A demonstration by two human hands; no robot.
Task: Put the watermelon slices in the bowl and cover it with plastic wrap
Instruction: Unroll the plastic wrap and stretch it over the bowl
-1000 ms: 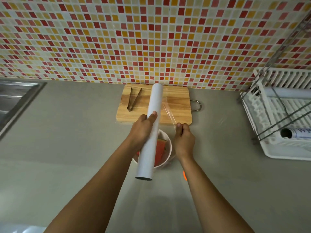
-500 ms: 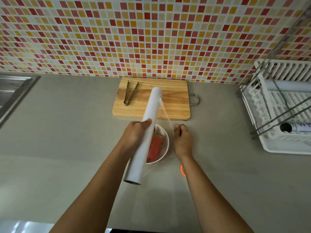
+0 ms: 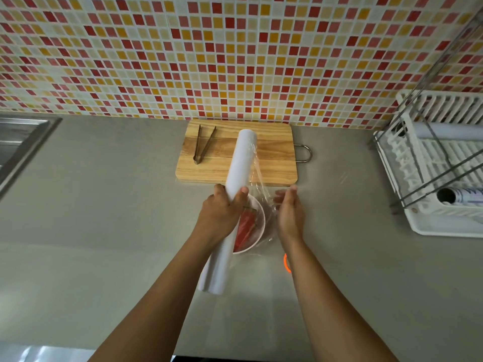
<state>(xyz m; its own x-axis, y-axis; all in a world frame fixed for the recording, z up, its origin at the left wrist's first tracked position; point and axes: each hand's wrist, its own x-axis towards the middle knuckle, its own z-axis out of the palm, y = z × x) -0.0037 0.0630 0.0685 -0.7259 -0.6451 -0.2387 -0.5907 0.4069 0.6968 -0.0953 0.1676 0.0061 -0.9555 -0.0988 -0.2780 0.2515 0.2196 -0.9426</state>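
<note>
While our left hand (image 3: pixel 222 207) grasps the white roll of plastic wrap (image 3: pixel 240 158) around its middle, the roll slants over the left part of the white bowl (image 3: pixel 262 214). Red watermelon slices (image 3: pixel 245 226) lie inside the bowl, partly hidden by the roll. The bowl stands near the middle of the grey tabletop (image 3: pixel 117 205), just in front of a wooden cutting board (image 3: pixel 274 158). The board lies against the back edge with metal tongs (image 3: pixel 203 147) on it. A clear sheet of film (image 3: pixel 257 176) runs from the roll's far end down to the bowl's right side. Our right hand (image 3: pixel 288 212) is released, fingers straight, palm turned toward that side of the bowl. Motion blur keeps us from telling whether it touches the film. A white dish rack (image 3: pixel 444 178) sits at the right edge and a steel sink (image 3: pixel 15 145) at the left edge.

We judge the covering barely begun, since the film reaches one side only. To do it well, we should pin the film against the bowl's wall with the flat right hand. We should then draw the roll leftward across the rim, keeping the sheet taut. Loose film would likely cling to itself.
</note>
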